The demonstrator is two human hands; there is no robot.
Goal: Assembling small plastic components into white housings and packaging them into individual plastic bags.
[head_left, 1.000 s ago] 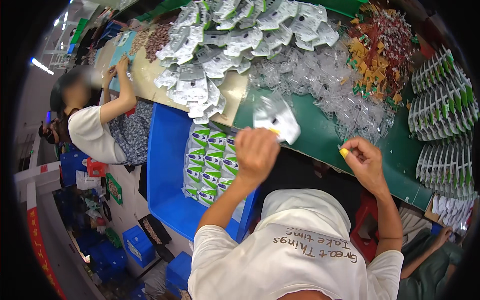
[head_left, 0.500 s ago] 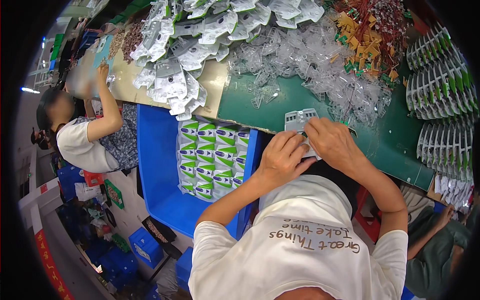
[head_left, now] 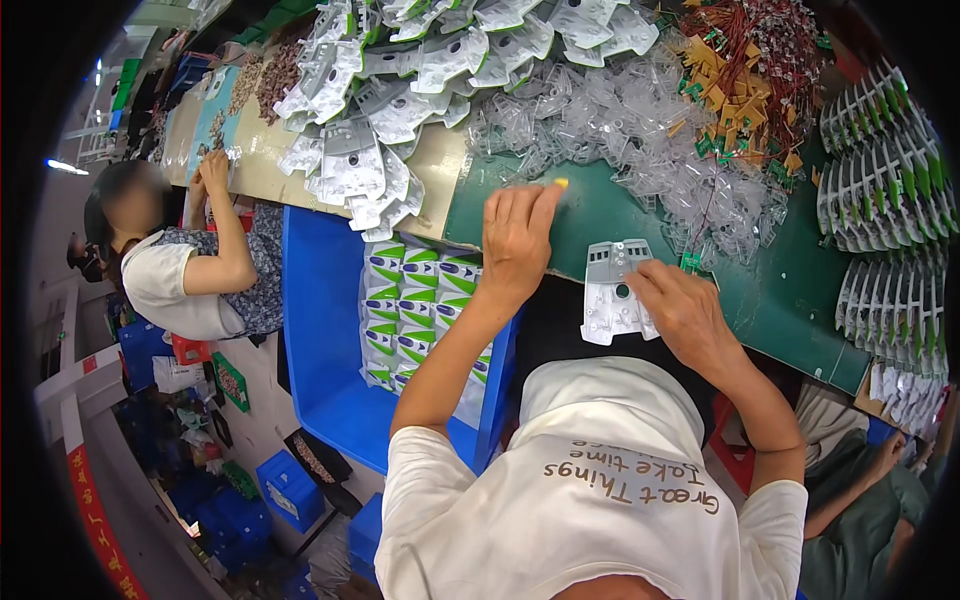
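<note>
My right hand (head_left: 685,305) grips the right edge of a pale grey and white plastic housing (head_left: 612,300), which has a row of dark slots and a round hole. The housing is held over the front edge of the green bench. My left hand (head_left: 518,240) is off the housing, fingers stretched toward the near side of a heap of clear plastic parts (head_left: 640,140). A small yellow spot shows at its fingertip; whether it is a covering or a loose piece is unclear. Beside the right hand lies a small green circuit board (head_left: 690,262).
A blue bin (head_left: 325,370) to my left holds rows of white and green housings (head_left: 410,300). More housings (head_left: 400,110) are heaped behind it. Wired yellow pieces (head_left: 735,85) lie at the far right, near stacked shells (head_left: 885,190). A co-worker (head_left: 190,270) sits at left; another's sleeve (head_left: 865,500) shows at right.
My left hand has let go of the housing and moved away toward the far left, over the bench. The right hand keeps the housing, which now shows more fully.
</note>
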